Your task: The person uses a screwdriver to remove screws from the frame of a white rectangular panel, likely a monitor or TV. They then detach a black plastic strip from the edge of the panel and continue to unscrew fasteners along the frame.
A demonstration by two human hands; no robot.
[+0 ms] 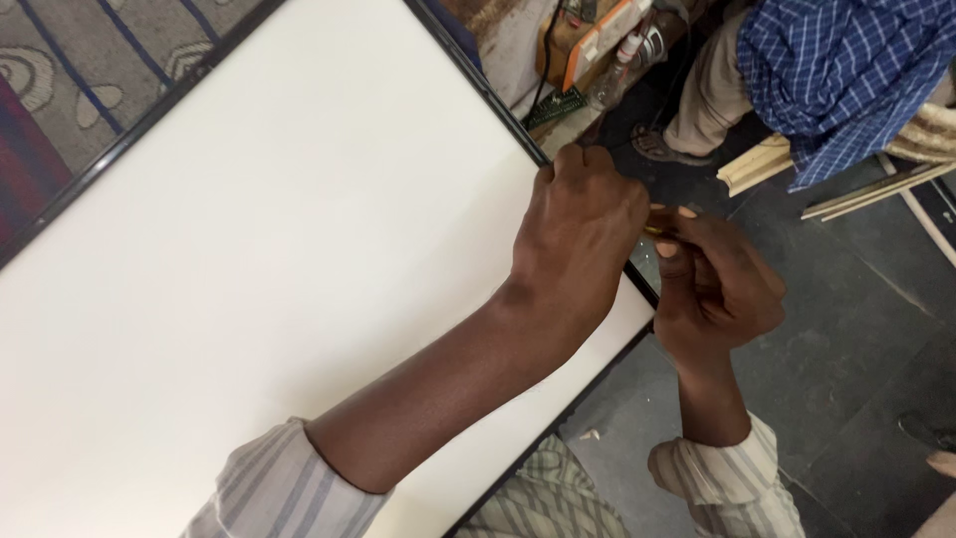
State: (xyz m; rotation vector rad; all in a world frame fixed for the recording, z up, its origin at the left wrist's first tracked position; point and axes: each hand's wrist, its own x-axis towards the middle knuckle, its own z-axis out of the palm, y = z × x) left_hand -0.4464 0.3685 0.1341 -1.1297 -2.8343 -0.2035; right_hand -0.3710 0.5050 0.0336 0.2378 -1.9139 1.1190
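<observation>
A large white panel [279, 249] with a thin black frame [478, 85] lies flat and fills most of the view. My left hand [583, 224] is closed in a fist at the panel's right edge, pressing on the frame. My right hand [712, 284] is just beyond that edge, fingers pinched on a small yellowish tool [654, 230] whose tip points at the frame. Most of the tool is hidden between the two hands.
Another person in a blue checked shirt [846, 70] and beige trousers sits at the top right, a sandalled foot [662, 147] on the dark floor. An orange and white box [597, 40], a small bottle [619, 62] and wooden strips [876, 189] lie nearby. Patterned carpet [90, 70] lies top left.
</observation>
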